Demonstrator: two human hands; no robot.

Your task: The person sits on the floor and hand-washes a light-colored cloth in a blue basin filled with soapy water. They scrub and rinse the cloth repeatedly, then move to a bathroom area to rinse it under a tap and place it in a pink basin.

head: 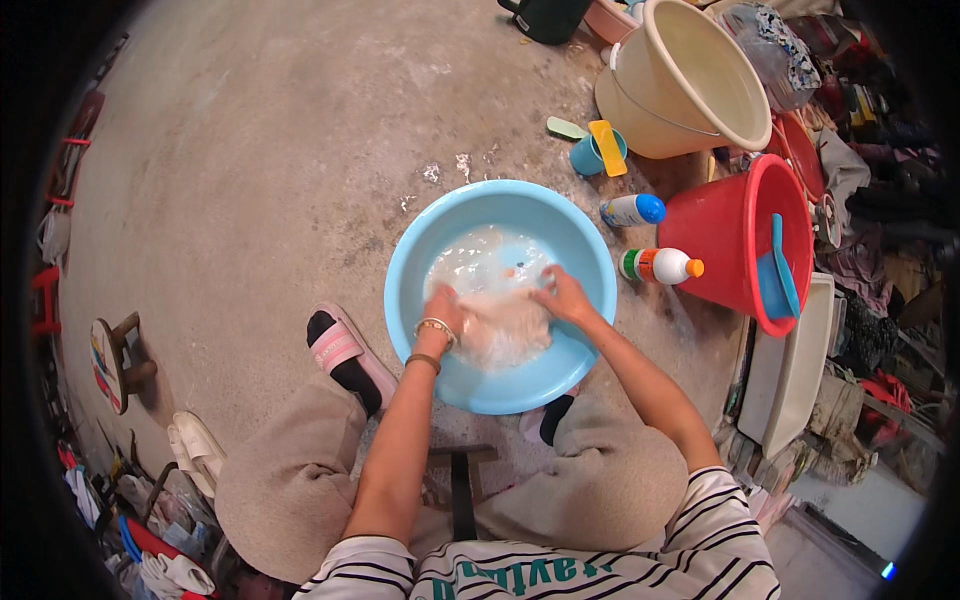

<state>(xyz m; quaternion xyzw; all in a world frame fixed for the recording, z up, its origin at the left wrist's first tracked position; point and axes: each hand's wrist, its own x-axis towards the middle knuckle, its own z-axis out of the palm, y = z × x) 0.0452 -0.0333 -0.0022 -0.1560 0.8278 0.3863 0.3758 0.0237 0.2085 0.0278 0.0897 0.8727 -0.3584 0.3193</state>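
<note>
A light blue plastic basin point(501, 397) stands on the floor before me, with sudsy water in its bottom. A pale cloth item point(504, 322), blurred by motion, lies in the water between my hands. My left hand point(444, 309), with bracelets at the wrist, grips the cloth's left edge. At the cloth's upper right corner is my right hand point(561, 294), its fingers bent and blurred; whether they hold the cloth I cannot tell. Small orange and dark spots show on the basin's bottom above the cloth.
Right of the basin stand a white bottle with an orange cap point(671, 266), a blue-capped container point(632, 211) and a red bucket point(712, 240). Beyond are a teal cup point(585, 159), a brush point(565, 129) and a cream bucket point(637, 105). A small stool point(112, 364) is at left.
</note>
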